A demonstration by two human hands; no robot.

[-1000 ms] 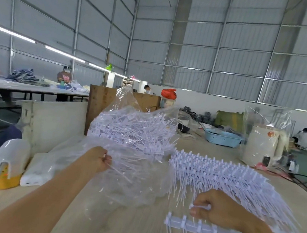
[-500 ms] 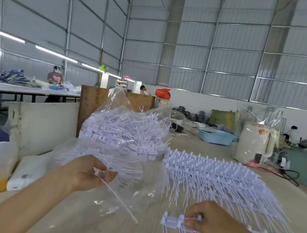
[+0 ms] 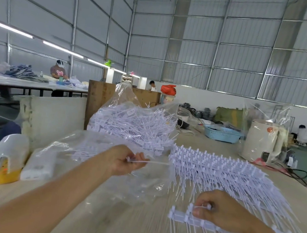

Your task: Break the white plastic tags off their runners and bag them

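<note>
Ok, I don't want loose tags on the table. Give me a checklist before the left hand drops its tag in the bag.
1. Left hand pinches a loose tag: ok.
2. Tag is over the clear bag: ok.
3. Bag mouth open toward the hand: cannot tell.
4. Right hand pinches the next tag on the runner: ok.
5. Runner lies flat on the table: ok.

Workbench inventory, head view.
Two hands (image 3: pixel 125 160) (image 3: pixel 220 212); two clear bags (image 3: pixel 138 122) (image 3: pixel 107 149); one kettle (image 3: pixel 262 141); one blue basket (image 3: pixel 222 134); tags too many to count.
</note>
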